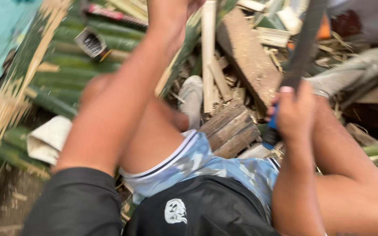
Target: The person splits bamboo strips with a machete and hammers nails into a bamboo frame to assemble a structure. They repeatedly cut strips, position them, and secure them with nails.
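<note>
**Bamboo Worked Over a Wooden Block**

While the frame was blurred by movement, a long dark tool (pixel 303 43) with a blue grip was seen clasped in the right hand (pixel 295 114), the fingers (pixel 287 102) wrapped closed around the handle just right of the wooden block (pixel 230 129). The left hand (pixel 171 11) was raised above the block, at the top edge of the view, where a pale split bamboo strip (pixel 208 52) stood; whether its fingers were closed on that strip could not be told, since they were cut off by the frame. Much appeared already done: split strips and chips were scattered beyond the block, and a flat board (pixel 248 57) lay above it. Work seemed left, too, as whole green bamboo stalks (pixel 79 57) were stacked uncut to the block's left. The strip lay well apart from the right fingers, up and leftward.
</note>
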